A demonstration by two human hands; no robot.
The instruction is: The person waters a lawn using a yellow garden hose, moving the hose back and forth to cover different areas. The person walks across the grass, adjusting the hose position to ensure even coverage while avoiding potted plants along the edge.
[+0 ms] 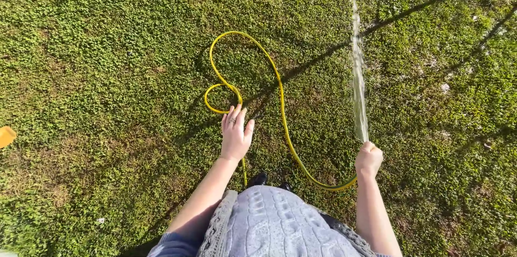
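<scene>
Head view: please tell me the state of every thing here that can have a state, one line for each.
Yellow garden hose: lying looped on the grass, its end held in the right hand, running.
Water jet: flowing, thrown forward away from the person.
Right hand: closed in a fist around the hose end.
Left hand: open, fingers spread, holding nothing, above the hose.
Lawn: green, with thin brownish patches.

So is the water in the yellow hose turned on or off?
On. A stream of water shoots from the yellow hose end gripped in the right hand onto the grass.
</scene>
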